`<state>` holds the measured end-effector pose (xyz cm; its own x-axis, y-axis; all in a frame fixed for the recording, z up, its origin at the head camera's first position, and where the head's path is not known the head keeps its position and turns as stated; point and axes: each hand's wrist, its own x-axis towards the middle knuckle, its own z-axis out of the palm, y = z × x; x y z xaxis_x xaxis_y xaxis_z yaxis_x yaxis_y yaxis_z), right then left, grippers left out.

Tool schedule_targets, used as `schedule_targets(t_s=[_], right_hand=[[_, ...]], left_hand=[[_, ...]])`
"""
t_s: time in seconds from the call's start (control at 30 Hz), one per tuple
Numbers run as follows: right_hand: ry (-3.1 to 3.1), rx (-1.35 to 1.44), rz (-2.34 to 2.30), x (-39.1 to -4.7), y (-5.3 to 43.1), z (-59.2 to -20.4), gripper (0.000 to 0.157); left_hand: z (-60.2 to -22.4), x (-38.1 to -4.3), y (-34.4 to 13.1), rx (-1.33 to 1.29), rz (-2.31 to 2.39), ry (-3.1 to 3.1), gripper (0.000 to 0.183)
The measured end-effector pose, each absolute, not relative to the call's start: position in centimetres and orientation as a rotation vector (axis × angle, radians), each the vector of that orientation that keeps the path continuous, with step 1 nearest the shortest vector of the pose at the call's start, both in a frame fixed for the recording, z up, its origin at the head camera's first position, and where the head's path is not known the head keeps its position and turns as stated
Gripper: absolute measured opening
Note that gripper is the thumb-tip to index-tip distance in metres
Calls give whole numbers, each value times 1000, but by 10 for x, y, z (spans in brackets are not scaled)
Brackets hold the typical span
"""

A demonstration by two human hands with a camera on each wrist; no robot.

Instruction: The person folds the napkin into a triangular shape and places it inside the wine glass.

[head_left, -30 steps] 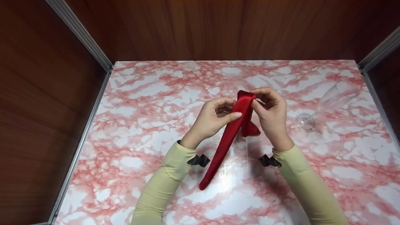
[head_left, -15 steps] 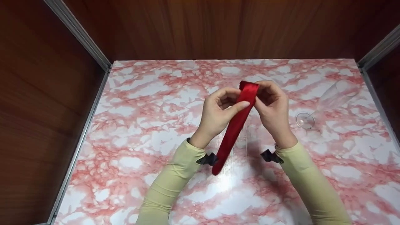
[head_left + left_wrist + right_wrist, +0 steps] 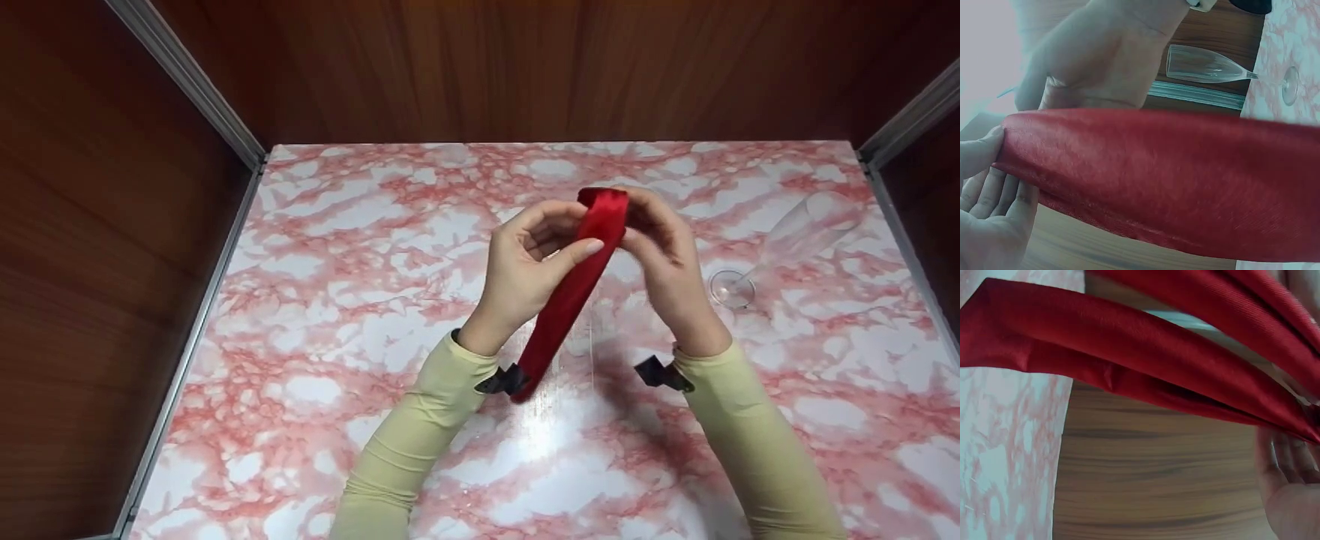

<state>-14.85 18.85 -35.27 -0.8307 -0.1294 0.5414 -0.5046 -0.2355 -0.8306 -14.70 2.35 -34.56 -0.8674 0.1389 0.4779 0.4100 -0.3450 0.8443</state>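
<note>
A glossy red satin cloth (image 3: 574, 285), folded into a long strip, hangs doubled over at its top between both hands. My left hand (image 3: 521, 266) pinches it, thumb lying across the front near the upper fold and fingers behind. My right hand (image 3: 667, 259) holds the upper right edge, its thumb at the near side and fingertips hidden behind the fold. The lower end slants down toward the left wrist. In the right wrist view a second, pointed length of the cloth (image 3: 1112, 337) trails away to the left.
A clear champagne flute (image 3: 795, 240) is on the right part of the red-and-white marbled table (image 3: 315, 315), its round base toward the hands. Dark wood panels (image 3: 465, 67) with metal corner strips enclose the back and sides.
Both hands have moved up and slightly right with the cloth. Its fold looks wider at the top, and the short tail that hung between the hands is out of sight in the head view.
</note>
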Motion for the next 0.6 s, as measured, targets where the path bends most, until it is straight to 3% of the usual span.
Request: schedule_targets(t_s=[0.13,0.4,0.6], right_hand=[[-1685,838,2267,-147,193,-351,34],[-1964,722,2110,-144,195,-347,57],[-1971,699,2088,-144,197,-346,54]], left_hand=[[-338,-142,22,-774,-2314,-1690,30],[-324,-134,21,-764,-2241,-1707,28],[-323,-135,22,-756,-2208,-1688,30]])
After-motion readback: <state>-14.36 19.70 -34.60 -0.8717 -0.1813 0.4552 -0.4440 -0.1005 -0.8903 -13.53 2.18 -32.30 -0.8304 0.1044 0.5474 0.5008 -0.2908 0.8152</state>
